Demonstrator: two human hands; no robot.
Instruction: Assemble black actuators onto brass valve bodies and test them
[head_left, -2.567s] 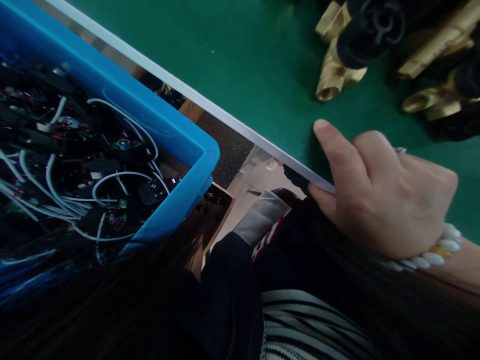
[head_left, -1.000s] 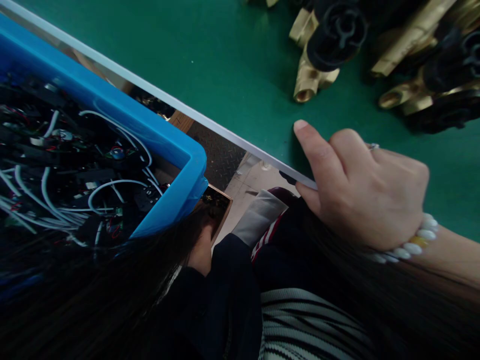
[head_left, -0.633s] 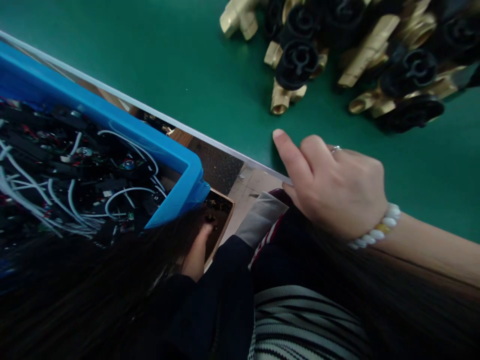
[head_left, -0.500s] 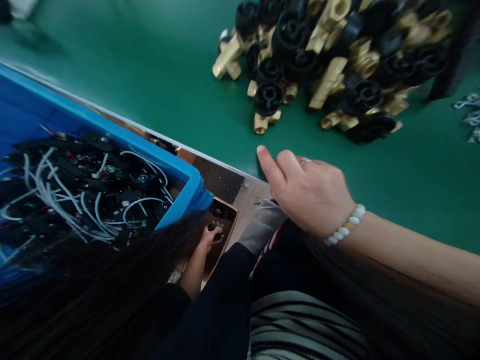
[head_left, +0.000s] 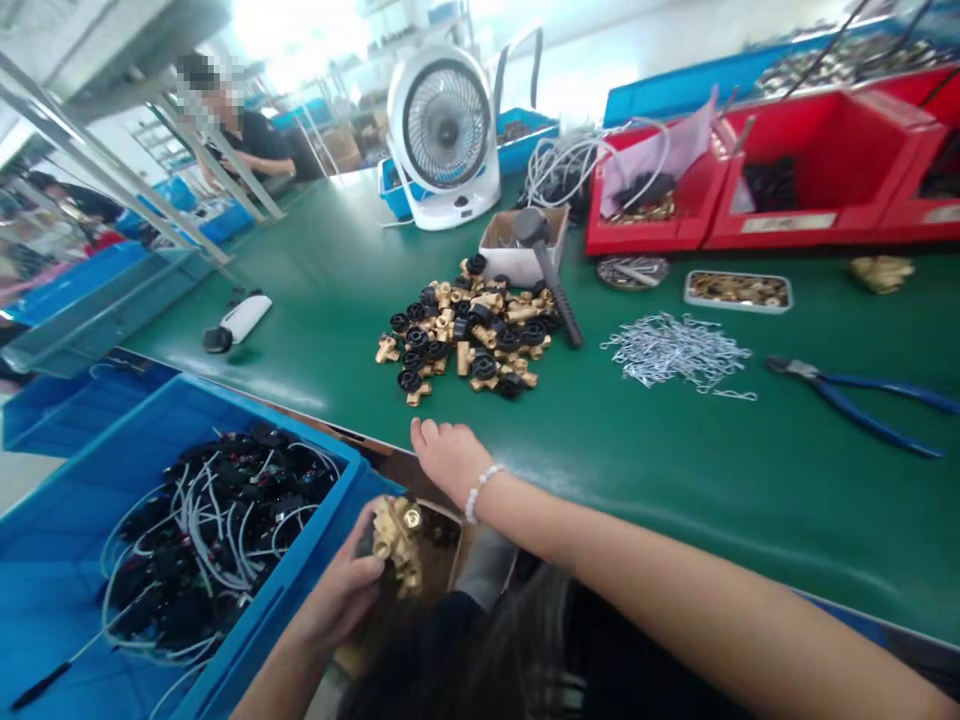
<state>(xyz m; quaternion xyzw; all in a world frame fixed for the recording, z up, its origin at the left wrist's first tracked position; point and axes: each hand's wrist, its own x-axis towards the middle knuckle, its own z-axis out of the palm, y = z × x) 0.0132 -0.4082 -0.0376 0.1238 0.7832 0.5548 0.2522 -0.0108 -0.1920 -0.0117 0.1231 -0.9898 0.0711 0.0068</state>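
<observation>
The left hand [head_left: 349, 578] holds a bunch of brass fittings [head_left: 397, 540] low beside the edge of the green surface [head_left: 322, 290]. Its grip is closed around them, and several pieces stick out past the fingers; they overlap too much to count. Behind them lies the cardboard box [head_left: 440, 572] with dark things inside, though whether the bunch is fully clear of its opening is not visible.

The right hand [head_left: 450, 460] rests at the edge of the surface, carrying nothing that shows. Whether its grip hooks the edge or only leans there, I cannot tell. As a brace it seems well placed, steadying the body while the left arm does the carrying.

Handling a load like this well probably means cupping it from below rather than pinching it — loose, heavy pieces slide out of a handful easily. Keeping the wrist level and the lift slow should help, since the blue bin [head_left: 351, 462] stands just beside, and its white cables [head_left: 225, 510] could snag a protruding fitting.

Any pass over the edge calls for a little extra height, so that nothing knocks the rim or the right knuckles. The pile of fittings [head_left: 463, 357] sits near the right hand, so gentle, low contact there matters too — 1 careless drop could scatter several.
</observation>
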